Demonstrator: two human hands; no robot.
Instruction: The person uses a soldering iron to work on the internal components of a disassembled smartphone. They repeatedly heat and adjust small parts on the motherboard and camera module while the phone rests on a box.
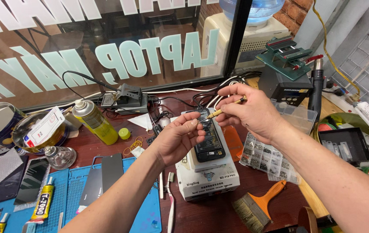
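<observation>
My right hand (pixel 249 113) pinches a thin brass-coloured screwdriver (pixel 225 108), its tip pointing left and down. My left hand (pixel 180 136) has its fingers closed just at that tip; whether it holds a tiny part I cannot tell. Both hands hover above an opened black phone (pixel 210 144) with its insides showing, which lies on a white box-shaped heating plate (pixel 208 179).
A clear box of small parts (pixel 266 157) lies to the right, an orange-handled brush (pixel 260 205) in front. On the left are a blue mat (pixel 147 215), a yellow spray can (pixel 96 121), glue tubes (pixel 42 203) and dark phone panels (pixel 104 177). A soldering station (pixel 128 99) and cables stand behind.
</observation>
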